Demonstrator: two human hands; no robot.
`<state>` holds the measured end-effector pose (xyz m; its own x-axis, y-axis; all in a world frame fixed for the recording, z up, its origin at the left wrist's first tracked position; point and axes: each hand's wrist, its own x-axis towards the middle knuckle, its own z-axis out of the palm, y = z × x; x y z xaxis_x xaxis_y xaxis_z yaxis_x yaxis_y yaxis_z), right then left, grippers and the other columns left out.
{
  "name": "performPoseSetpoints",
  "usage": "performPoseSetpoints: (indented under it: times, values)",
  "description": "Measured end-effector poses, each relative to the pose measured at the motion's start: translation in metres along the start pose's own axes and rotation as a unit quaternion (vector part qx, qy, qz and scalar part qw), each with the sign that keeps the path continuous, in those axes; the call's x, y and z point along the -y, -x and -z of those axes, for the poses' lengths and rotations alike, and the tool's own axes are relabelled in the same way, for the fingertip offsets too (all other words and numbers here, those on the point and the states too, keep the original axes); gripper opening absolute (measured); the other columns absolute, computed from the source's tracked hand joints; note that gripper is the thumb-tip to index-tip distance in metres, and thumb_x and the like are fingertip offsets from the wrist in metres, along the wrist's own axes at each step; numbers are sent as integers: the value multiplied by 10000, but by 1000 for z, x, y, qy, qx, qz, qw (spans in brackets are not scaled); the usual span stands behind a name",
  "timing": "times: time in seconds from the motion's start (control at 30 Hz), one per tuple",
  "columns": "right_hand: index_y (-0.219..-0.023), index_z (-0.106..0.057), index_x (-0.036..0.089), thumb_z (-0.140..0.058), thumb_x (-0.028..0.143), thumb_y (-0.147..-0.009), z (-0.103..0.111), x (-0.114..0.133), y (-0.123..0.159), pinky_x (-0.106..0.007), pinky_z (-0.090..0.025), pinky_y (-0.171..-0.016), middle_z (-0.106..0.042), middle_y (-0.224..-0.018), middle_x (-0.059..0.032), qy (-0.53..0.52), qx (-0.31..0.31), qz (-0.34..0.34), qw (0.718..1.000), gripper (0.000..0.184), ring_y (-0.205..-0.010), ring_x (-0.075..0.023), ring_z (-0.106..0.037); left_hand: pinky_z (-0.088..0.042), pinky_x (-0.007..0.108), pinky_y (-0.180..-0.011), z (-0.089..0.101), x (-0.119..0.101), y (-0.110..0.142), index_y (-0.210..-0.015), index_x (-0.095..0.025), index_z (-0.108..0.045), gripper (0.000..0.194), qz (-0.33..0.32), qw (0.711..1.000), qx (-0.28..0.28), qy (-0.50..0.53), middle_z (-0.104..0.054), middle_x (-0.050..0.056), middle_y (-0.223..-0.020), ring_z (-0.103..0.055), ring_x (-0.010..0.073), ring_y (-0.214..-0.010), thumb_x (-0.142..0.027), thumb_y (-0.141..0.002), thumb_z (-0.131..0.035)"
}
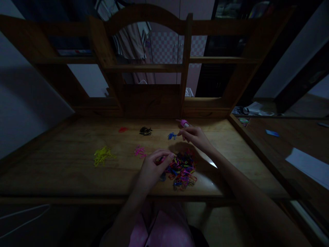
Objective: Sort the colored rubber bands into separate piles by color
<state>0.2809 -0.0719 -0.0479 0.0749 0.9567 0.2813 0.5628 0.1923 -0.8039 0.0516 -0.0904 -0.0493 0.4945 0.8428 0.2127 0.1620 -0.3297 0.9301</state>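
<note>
A mixed pile of small coloured rubber bands (183, 171) lies near the front edge of the wooden desk. My left hand (155, 166) is at the pile's left side, thumb and fingers drawn together; what they hold, if anything, is hidden. Farther back, my right hand (192, 136) hovers just right of a little heap of blue rubber bands (171, 136). Its fingertips are pinched, and I cannot make out anything between them. Sorted heaps lie to the left: pink bands (140, 151), black bands (145, 131), red bands (123, 129) and yellow bands (103, 156).
Behind my right hand lies a pink-capped item (184, 123). A wooden shelf unit (151, 103) rises along the back of the desk (64, 147). A lower surface at the right holds white paper (309, 166) and a blue card (271, 133). The lighting is dim.
</note>
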Motion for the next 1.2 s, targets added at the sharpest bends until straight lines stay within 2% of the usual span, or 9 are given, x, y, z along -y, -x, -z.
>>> performPoseSetpoints:
  times: [0.4, 0.6, 0.73, 0.97, 1.2]
  values:
    - [-861, -737, 178, -504, 439, -902, -1, 1, -1, -276, -398, -590, -645, -694, -56, -3, -1, -12, 1000, 352, -654, -154, -553, -488, 228, -709, 5, 6, 0, -825, -171, -691, 231, 52, 998, 6, 22, -699, 32, -854, -637, 166, -814, -399, -814, -651]
    - [-865, -739, 177, -508, 434, -901, -1, -2, -1, -271, -389, -591, -644, -685, -49, 0, -1, -2, 1000, 348, -632, -142, -551, -492, 214, -691, 4, 6, -1, -813, -170, -677, 234, 57, 997, 4, 48, -691, 17, -801, -637, 147, -767, -402, -806, -659]
    - [-854, -742, 173, -500, 441, -901, -1, -1, -2, -265, -384, -590, -644, -678, -48, 1, -3, -3, 1000, 364, -638, -143, -556, -499, 220, -728, 4, 2, 1, -837, -180, -665, 199, 45, 999, -12, 16, -696, 15, -854, -647, 155, -826, -377, -819, -647]
    - [-852, -743, 178, -506, 428, -897, 0, 3, 0, -267, -390, -600, -643, -687, -47, 3, -2, -3, 1000, 348, -660, -151, -564, -510, 274, -836, 1, -1, 7, -926, -228, -716, 143, 25, 997, 6, -69, -721, 8, -965, -666, 178, -909, -299, -838, -628]
    - [-860, -744, 173, -503, 429, -899, 0, 2, -1, -273, -390, -594, -646, -696, -59, 0, 1, -6, 1000, 354, -667, -157, -557, -514, 311, -847, 2, 0, 7, -924, -246, -721, 124, 8, 992, 4, -125, -727, 4, -968, -671, 187, -910, -253, -827, -645]
